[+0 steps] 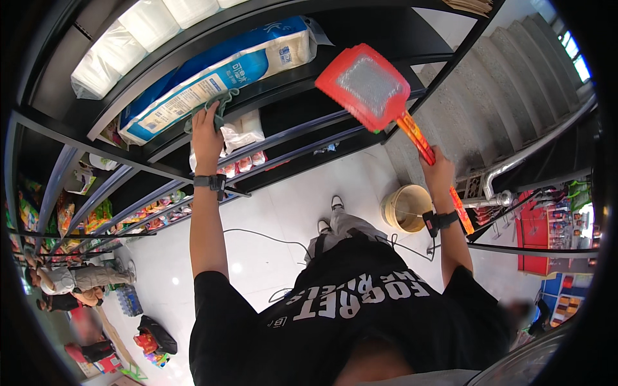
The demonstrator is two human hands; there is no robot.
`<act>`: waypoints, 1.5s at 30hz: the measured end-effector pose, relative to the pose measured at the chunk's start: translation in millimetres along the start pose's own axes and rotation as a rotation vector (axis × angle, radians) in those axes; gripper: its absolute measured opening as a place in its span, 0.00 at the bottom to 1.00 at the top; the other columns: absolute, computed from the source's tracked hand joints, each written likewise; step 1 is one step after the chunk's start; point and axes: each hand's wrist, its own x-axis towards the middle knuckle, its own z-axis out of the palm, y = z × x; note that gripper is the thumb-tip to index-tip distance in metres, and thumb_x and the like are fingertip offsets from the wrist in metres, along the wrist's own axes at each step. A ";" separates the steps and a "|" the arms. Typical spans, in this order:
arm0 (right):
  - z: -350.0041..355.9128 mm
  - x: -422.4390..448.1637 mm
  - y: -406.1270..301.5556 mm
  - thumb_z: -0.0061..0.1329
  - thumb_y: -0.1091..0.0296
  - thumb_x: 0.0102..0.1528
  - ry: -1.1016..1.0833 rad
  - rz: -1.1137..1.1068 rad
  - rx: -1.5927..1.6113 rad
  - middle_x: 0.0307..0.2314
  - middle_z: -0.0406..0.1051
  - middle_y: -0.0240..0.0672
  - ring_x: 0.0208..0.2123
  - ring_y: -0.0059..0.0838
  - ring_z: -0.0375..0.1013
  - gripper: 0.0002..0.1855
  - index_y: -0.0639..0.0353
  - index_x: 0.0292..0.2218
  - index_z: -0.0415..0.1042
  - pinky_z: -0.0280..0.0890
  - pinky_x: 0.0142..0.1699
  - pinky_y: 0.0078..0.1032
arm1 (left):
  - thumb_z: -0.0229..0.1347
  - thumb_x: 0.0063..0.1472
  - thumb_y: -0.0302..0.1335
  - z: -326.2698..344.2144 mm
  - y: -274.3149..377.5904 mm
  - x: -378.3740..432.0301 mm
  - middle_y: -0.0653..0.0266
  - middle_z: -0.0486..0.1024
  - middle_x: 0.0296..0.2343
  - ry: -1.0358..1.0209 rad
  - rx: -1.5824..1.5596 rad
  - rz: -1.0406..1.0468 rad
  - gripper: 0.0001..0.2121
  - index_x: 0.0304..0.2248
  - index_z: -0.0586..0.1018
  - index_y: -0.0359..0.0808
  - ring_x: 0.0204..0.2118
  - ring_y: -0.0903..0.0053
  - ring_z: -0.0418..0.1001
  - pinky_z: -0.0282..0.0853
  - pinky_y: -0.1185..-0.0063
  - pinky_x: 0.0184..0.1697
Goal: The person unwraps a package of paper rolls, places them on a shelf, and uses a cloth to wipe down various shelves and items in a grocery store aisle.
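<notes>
My left hand (207, 132) presses a crumpled grey-green cloth (223, 107) against the front edge of a black shelf (270, 94). Directly behind the cloth lies a long blue-and-white plastic-wrapped paper pack (207, 82), which bears writing. On the other side, my right hand (437, 169) grips the patterned orange-red handle of what looks like a stack of red fly swatters (369, 84). Their silvery mesh heads are raised beside the shelf's right end. Both wrists wear black straps with small devices.
White wrapped rolls (149, 29) fill the shelf above. A yellowish bucket (407, 207) stands on the floor near concrete stairs (483, 96). A metal pipe (497, 169) runs beside the stairs. Cables (265, 235) hang near my legs. Several people (63, 282) are at the lower left.
</notes>
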 end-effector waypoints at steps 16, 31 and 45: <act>1.2 43.7 -131.6 0.61 0.58 0.50 -0.113 -0.484 0.324 0.22 0.75 0.41 0.27 0.48 0.76 0.14 0.55 0.33 0.74 0.70 0.31 0.38 | 0.55 0.52 0.15 -12.7 135.9 -114.0 0.63 0.78 0.35 -0.651 -0.909 -0.141 0.24 0.50 0.74 0.36 0.40 0.76 0.75 0.70 0.77 0.45; 60.5 242.3 -329.2 0.55 0.38 0.55 0.037 -1.011 0.117 0.31 0.79 0.44 0.33 0.44 0.80 0.29 0.52 0.47 0.78 0.74 0.37 0.36 | 0.54 0.55 0.18 -51.4 141.5 -199.8 0.63 0.78 0.34 -0.668 -0.821 -0.644 0.23 0.52 0.75 0.41 0.37 0.73 0.74 0.69 0.77 0.46; 128.4 263.3 -478.0 0.46 0.42 0.62 -0.098 -0.928 0.589 0.54 0.69 0.45 0.58 0.48 0.65 0.31 0.58 0.56 0.69 0.59 0.61 0.43 | 0.53 0.55 0.14 -68.7 151.7 -260.7 0.67 0.74 0.33 -0.506 -0.889 -0.872 0.28 0.56 0.71 0.41 0.38 0.77 0.71 0.68 0.78 0.46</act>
